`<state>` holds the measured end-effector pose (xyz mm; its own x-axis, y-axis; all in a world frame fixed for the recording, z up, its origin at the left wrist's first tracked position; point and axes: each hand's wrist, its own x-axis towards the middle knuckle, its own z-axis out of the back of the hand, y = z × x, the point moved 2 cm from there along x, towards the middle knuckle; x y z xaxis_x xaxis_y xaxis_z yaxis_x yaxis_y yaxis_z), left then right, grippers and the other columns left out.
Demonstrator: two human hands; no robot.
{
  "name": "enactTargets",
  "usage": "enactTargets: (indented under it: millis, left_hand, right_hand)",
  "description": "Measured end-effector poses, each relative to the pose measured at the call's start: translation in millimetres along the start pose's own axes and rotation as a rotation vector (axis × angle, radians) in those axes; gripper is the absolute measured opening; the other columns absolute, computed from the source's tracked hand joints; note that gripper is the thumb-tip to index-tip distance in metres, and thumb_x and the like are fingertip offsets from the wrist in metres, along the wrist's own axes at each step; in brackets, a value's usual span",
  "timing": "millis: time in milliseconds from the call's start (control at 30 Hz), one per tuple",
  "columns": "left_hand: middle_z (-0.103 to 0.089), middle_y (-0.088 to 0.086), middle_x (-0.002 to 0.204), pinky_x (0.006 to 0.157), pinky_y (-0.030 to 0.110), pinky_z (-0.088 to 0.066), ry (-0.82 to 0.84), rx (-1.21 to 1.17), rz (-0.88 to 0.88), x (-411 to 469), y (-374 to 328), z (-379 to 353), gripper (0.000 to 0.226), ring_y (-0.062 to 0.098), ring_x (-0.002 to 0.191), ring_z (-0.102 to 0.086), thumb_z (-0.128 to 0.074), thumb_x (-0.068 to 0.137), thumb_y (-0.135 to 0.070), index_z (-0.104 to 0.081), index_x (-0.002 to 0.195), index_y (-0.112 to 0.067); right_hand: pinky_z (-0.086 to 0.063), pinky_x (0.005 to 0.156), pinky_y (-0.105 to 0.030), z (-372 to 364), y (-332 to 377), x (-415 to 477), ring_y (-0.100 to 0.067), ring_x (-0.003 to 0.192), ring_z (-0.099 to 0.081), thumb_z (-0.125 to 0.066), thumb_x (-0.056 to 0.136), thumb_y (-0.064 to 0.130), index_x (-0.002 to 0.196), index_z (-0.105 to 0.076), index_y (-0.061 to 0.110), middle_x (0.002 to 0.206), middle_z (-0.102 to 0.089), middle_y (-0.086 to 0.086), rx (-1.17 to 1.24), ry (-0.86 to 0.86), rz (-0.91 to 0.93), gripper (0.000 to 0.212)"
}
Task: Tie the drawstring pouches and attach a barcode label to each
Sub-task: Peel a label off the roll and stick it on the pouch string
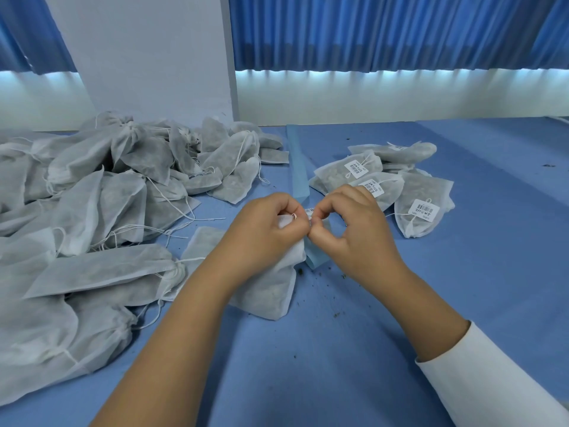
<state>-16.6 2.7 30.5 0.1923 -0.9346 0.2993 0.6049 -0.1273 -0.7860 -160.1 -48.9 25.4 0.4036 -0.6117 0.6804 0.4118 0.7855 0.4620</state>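
Left hand [264, 223] pinches the gathered neck of a grey-white fabric drawstring pouch [271, 291] mid blue worktop [338, 349], right hand [351, 229] pinches a small white barcode label [308, 211] there; few labelled pouches [415, 192] right, large unlabelled heap [92, 195] left, so most likely remains.

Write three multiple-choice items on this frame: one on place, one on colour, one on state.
1. Where do the labelled pouches lie?
A. left of the hands
B. right of the hands
C. in a box

2. The table cover is:
A. blue
B. red
C. green

3. The left hand and right hand are:
A. lying flat
B. out of view
C. pinching at the top of the pouch

Key: 1B, barcodes show on the right pile; 2A, blue all round; 3C, fingers curled, the barcode label between them.
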Motion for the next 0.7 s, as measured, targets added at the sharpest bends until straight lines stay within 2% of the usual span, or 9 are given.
enactTargets:
  millis: [67, 133, 200, 300, 400, 500, 600, 700]
  left_hand:
    - [-0.066, -0.008, 0.080, 0.066, 0.020, -0.042, 0.013, 0.014, 0.008, 0.6, 1.0, -0.5, 0.016, 0.009, 0.076, -0.057, -0.063, 0.087, -0.024, -0.062, 0.074, -0.033]
    - [-0.065, -0.009, 0.080, 0.067, 0.020, -0.042, 0.019, 0.033, 0.006, 0.4, 1.6, -1.2, 0.017, 0.009, 0.076, -0.057, -0.062, 0.088, -0.024, -0.060, 0.074, -0.033]
    - [-0.065, -0.012, 0.080, 0.068, 0.018, -0.042, -0.009, 0.065, -0.013, -0.2, 1.4, -0.8, 0.016, 0.005, 0.078, -0.057, -0.061, 0.088, -0.024, -0.060, 0.076, -0.034]
    - [-0.065, -0.016, 0.086, 0.076, 0.016, -0.044, -0.092, 0.132, -0.084, -0.5, -0.4, 3.1, 0.011, -0.001, 0.086, -0.058, -0.062, 0.090, -0.022, -0.062, 0.082, -0.031]
    - [-0.067, -0.011, 0.091, 0.086, 0.028, -0.048, -0.148, 0.141, -0.202, -2.8, -5.0, 6.4, 0.005, 0.002, 0.091, -0.060, -0.067, 0.088, -0.021, -0.067, 0.087, -0.026]
    - [-0.066, -0.006, 0.093, 0.085, 0.033, -0.048, -0.180, 0.197, -0.319, -6.6, -10.3, 5.9, 0.011, 0.010, 0.090, -0.061, -0.069, 0.083, -0.027, -0.074, 0.092, -0.022]
    - [-0.067, -0.003, 0.090, 0.084, 0.046, -0.050, -0.195, 0.239, -0.385, -7.9, -13.6, 5.9, 0.009, 0.016, 0.087, -0.063, -0.072, 0.084, -0.021, -0.076, 0.092, -0.017]
    - [-0.069, -0.001, 0.093, 0.085, 0.050, -0.049, -0.208, 0.304, -0.439, -8.3, -15.4, 6.0, 0.015, 0.019, 0.090, -0.065, -0.070, 0.083, -0.021, -0.076, 0.096, -0.015]
  right_hand:
    - [-0.036, 0.078, -0.024, -0.5, 0.0, 0.5, -0.020, 0.085, -0.048, -0.060, 0.080, 0.021, 0.078, -0.063, 0.009, 0.081, -0.057, 0.000, -0.056, 0.028, 0.008, 0.012]
    - [-0.036, 0.077, -0.028, -1.5, -0.8, 1.0, -0.019, 0.086, -0.046, -0.052, 0.082, 0.028, 0.079, -0.060, 0.009, 0.083, -0.056, 0.000, -0.096, 0.068, 0.019, 0.021]
    - [-0.035, 0.077, -0.023, -2.5, -2.3, 1.1, -0.016, 0.086, -0.044, -0.044, 0.081, 0.034, 0.078, -0.055, 0.013, 0.083, -0.053, 0.004, -0.041, 0.108, -0.011, 0.024]
    - [-0.032, 0.074, -0.010, -4.4, -7.1, 0.8, -0.011, 0.084, -0.046, -0.048, 0.079, 0.026, 0.074, -0.050, 0.024, 0.081, -0.051, 0.011, 0.106, 0.114, -0.106, 0.005]
    - [-0.031, 0.072, -0.007, -3.3, -9.0, 0.7, -0.001, 0.081, -0.049, -0.050, 0.078, 0.024, 0.072, -0.048, 0.030, 0.078, -0.053, 0.014, 0.194, 0.077, -0.144, 0.009]
    - [-0.033, 0.072, -0.007, -3.5, -8.1, 0.0, -0.002, 0.081, -0.051, -0.052, 0.080, 0.024, 0.072, -0.050, 0.028, 0.078, -0.056, 0.013, 0.237, 0.066, -0.139, 0.009]
    - [-0.035, 0.072, -0.011, -4.2, -7.7, -0.3, -0.005, 0.081, -0.052, -0.052, 0.080, 0.024, 0.074, -0.053, 0.023, 0.079, -0.058, 0.011, 0.261, 0.072, -0.145, 0.006]
    - [-0.036, 0.071, -0.011, -4.1, -7.3, 0.1, -0.004, 0.079, -0.052, -0.052, 0.079, 0.022, 0.075, -0.056, 0.015, 0.078, -0.058, 0.009, 0.266, 0.065, -0.143, 0.009]
